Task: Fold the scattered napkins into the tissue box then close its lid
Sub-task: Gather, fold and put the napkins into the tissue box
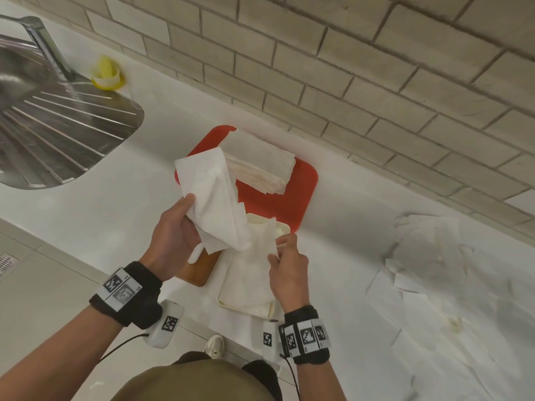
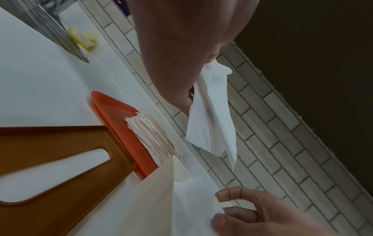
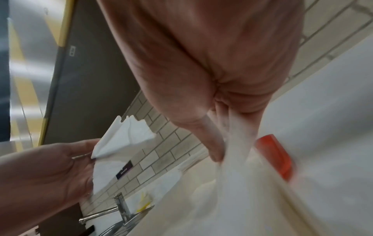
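Note:
A white napkin stretches between both hands above the cream tissue box, which stands open with white napkins inside. My left hand grips the napkin's upper part. My right hand pinches its lower end over the box. The brown lid with a slot lies left of the box, partly under my left hand. A stack of folded napkins sits on a red board behind the box. Several loose napkins are spread out on the counter to the right.
A steel sink with drainer and tap is at the far left, a yellow holder beside it. A tiled wall runs along the back of the white counter. The counter's front edge is near my body.

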Tool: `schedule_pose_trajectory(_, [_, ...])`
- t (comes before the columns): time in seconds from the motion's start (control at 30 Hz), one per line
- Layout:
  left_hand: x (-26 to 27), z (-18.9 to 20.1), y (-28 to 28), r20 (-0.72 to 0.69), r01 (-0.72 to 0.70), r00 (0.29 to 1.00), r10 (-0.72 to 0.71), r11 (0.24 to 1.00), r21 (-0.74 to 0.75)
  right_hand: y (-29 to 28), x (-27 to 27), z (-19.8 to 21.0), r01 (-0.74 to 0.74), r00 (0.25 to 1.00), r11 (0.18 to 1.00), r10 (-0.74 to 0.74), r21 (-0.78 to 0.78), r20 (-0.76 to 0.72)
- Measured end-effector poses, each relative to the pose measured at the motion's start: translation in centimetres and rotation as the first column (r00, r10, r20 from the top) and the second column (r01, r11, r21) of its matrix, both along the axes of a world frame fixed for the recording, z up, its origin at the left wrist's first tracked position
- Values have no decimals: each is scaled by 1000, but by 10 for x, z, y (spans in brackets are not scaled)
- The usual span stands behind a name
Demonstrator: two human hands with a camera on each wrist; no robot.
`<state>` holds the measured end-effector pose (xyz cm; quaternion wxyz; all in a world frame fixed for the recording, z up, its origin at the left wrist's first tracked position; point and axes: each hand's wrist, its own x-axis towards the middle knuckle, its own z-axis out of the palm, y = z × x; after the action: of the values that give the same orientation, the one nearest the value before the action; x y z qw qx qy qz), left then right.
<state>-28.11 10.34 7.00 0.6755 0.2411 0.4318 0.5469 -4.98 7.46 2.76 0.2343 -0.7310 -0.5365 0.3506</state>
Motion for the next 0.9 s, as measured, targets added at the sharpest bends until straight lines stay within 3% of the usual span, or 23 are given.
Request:
schedule_pose_trajectory(0.17, [3,-4,5,35,35,999,-36,999,27,-2,0,0,7,1000,1000,-7,-15,14])
schedule_pose_trajectory(0.23, [5,-6,5,45,46,998,-48,999,28,-6,-1,8,-54,992,998,56,-24,114])
schedule_pose_trajectory(0.3, [9,-4,6,51,51,997,-53,998,30,-8,-1,23,-55,977,979,12,197,214])
schedule_pose_trajectory(0.37, [15,2,5,54,78,995,-80,996,40,-7,-4,48,13,997,879,-50,476,64])
schedule_pose_trajectory(0.4, [18,4,4,59,95,994,-97,994,46,-3,-8,60,46,998,845,-20,533,-55])
schedule_pose_trajectory(0.5, [29,5,2,49,122,991,-125,991,55,17,-19,80,41,960,883,95,468,-264])
schedule_pose_trajectory(0.67, [36,0,-2,-13,182,983,-181,980,87,41,-14,75,-3,943,889,155,458,-294])
schedule_pose_trajectory(0.83, [34,-9,-7,-348,319,908,-233,923,215,35,-5,82,77,862,889,168,452,-478])
schedule_pose_trajectory(0.9, [34,-13,-6,-393,311,895,-210,926,214,33,-4,82,94,831,892,174,441,-529])
